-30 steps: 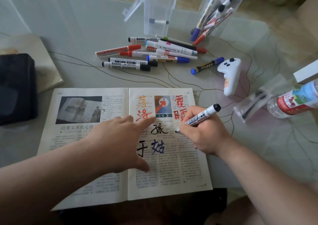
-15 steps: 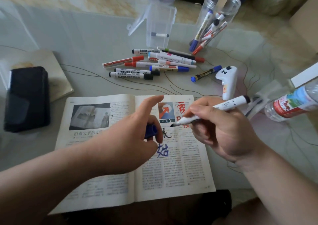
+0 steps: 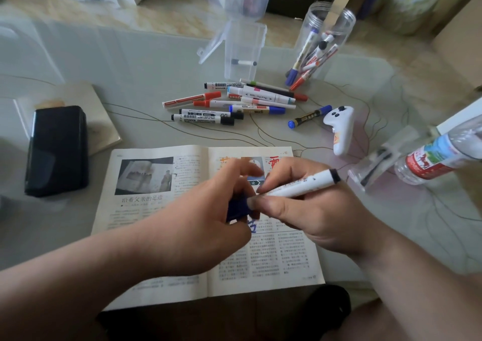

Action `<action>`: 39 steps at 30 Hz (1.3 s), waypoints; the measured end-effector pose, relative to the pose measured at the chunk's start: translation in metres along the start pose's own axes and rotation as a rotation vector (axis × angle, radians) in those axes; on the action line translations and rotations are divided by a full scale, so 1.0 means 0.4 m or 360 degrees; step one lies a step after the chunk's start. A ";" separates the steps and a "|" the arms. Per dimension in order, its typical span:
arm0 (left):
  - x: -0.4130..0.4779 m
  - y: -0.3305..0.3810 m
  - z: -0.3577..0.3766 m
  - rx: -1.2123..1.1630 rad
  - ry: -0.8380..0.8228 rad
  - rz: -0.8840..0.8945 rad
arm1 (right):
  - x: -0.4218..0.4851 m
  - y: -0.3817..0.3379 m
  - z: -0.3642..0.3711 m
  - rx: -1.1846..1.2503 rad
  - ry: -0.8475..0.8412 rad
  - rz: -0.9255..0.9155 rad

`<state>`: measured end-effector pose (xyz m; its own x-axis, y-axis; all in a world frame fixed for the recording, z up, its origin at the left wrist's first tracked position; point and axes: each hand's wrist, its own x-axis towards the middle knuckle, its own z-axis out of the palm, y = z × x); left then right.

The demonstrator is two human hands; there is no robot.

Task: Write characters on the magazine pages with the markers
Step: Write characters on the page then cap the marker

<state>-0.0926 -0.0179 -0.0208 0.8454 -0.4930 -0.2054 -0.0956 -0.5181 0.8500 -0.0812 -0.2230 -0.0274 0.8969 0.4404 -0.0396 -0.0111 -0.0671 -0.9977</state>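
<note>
Both hands have lifted off the magazine (image 3: 273, 262) at lower centre. The left hand (image 3: 198, 226) pinches a blue cap (image 3: 237, 206) against the marker (image 3: 300, 185) in the grip of the right hand (image 3: 320, 210); writing with it looks finished

Magazine (image 3: 161, 215) open at tabletop (image 3: 130, 61) near edge; loose markers (image 3: 224, 103) behind it, jar (image 3: 326, 40) behind-right, case (image 3: 56, 150) left, bottle (image 3: 438, 158) right.
</note>
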 end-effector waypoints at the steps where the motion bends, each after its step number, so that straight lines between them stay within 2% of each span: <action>1: -0.002 -0.005 -0.001 -0.0102 0.0057 -0.0025 | -0.001 -0.006 0.000 -0.0021 -0.0011 0.0029; 5: -0.003 -0.005 -0.027 -0.0449 0.0251 -0.0159 | -0.004 -0.014 -0.024 0.0240 -0.0091 0.0121; 8: -0.012 0.011 -0.047 -0.0629 0.0164 -0.0087 | -0.005 -0.012 -0.036 0.0531 -0.0104 0.0155; 10: -0.016 0.005 -0.049 -0.0726 0.0112 -0.0079 | -0.004 -0.016 -0.042 0.0570 -0.0036 0.0128; 11: -0.017 -0.002 -0.048 -0.0785 0.0099 -0.0099 | -0.007 -0.021 -0.045 0.0447 0.0002 0.0088; 14: -0.008 -0.013 -0.044 -0.1209 0.0053 -0.0233 | -0.020 -0.034 -0.042 -0.0329 0.0128 -0.0087; 16: 0.000 -0.014 -0.038 -0.1354 0.0117 -0.0396 | -0.027 -0.034 -0.023 -0.0624 0.0122 -0.0204; 20: 0.011 -0.020 -0.018 -0.1226 0.0281 -0.0620 | -0.031 -0.005 0.021 -0.1089 0.0037 -0.0571; 22: 0.015 -0.021 -0.012 -0.1142 0.0373 -0.0653 | -0.034 0.005 0.037 -0.1142 0.0097 -0.0653; 24: 0.018 -0.019 -0.010 -0.1025 0.0486 -0.0613 | -0.043 0.002 0.051 -0.1037 0.0185 -0.0639; 25: 0.018 -0.015 -0.009 -0.0935 0.0543 -0.0561 | -0.046 -0.004 0.057 -0.0905 0.0243 -0.0512; 27: 0.016 -0.004 -0.005 -0.0714 0.0641 -0.0444 | -0.042 -0.018 0.058 -0.0444 0.0270 -0.0060; 29: 0.014 0.006 0.001 -0.0586 0.0688 -0.0359 | -0.031 -0.025 0.046 0.0095 0.0172 0.0344; 31: 0.016 0.006 0.009 -0.0534 0.0699 -0.0315 | -0.018 -0.039 0.038 0.0388 0.0114 0.0566; 33: 0.027 -0.001 0.009 -0.0582 0.0679 -0.0332 | -0.011 -0.046 0.032 0.0359 0.0096 0.0625; 35: 0.041 -0.007 0.004 -0.0789 0.0653 -0.0385 | -0.005 -0.057 0.031 0.0290 0.0117 0.0619; 39: 0.053 -0.003 -0.008 -0.1189 0.0553 -0.0435 | -0.001 -0.069 0.008 0.0438 0.0140 0.0543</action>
<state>-0.0729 -0.0254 -0.0247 0.9126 -0.1134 -0.3927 0.4014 0.0674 0.9134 -0.0826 -0.2184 -0.0001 0.8555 0.3560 -0.3759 -0.4194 0.0506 -0.9064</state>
